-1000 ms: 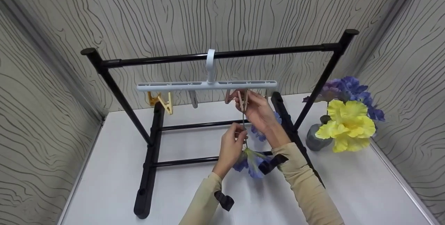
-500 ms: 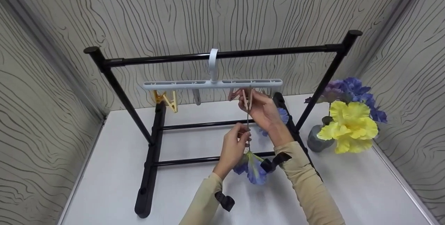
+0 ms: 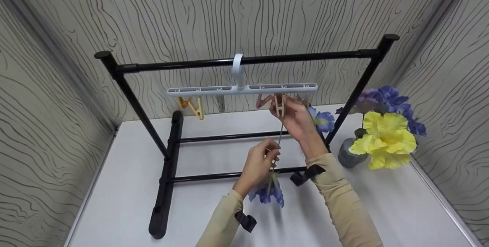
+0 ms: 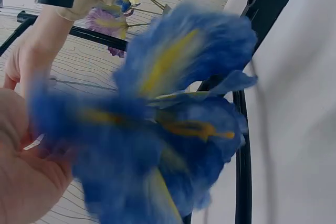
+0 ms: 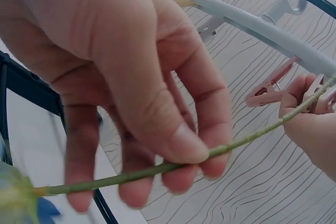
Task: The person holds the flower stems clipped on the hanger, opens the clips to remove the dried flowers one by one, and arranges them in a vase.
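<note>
In the head view, a blue iris (image 3: 269,195) hangs head down by its long thin stem (image 3: 281,134). My left hand (image 3: 256,163) pinches this stem a little above the bloom; the right wrist view shows thumb and fingers on the green stem (image 5: 257,139). My right hand (image 3: 300,123) holds a pale clip (image 3: 280,105) at the stem's upper end, under the light blue hanger (image 3: 206,91). Whether the clip bites the stem I cannot tell. The blurred iris (image 4: 173,114) fills much of the left wrist view.
The hanger hooks over a black rack's top bar (image 3: 183,65). Nearby hang a pink clip (image 3: 263,102) and yellow clips (image 3: 196,108). Another blue flower (image 3: 324,121) shows behind my right hand. At right stands a grey vase (image 3: 349,155) with yellow (image 3: 386,138) and purple-blue flowers.
The hanger has slid and turned to the right, and my right hand with the clip has moved right too. The iris bloom has swung left and lower, so the stem slants.
</note>
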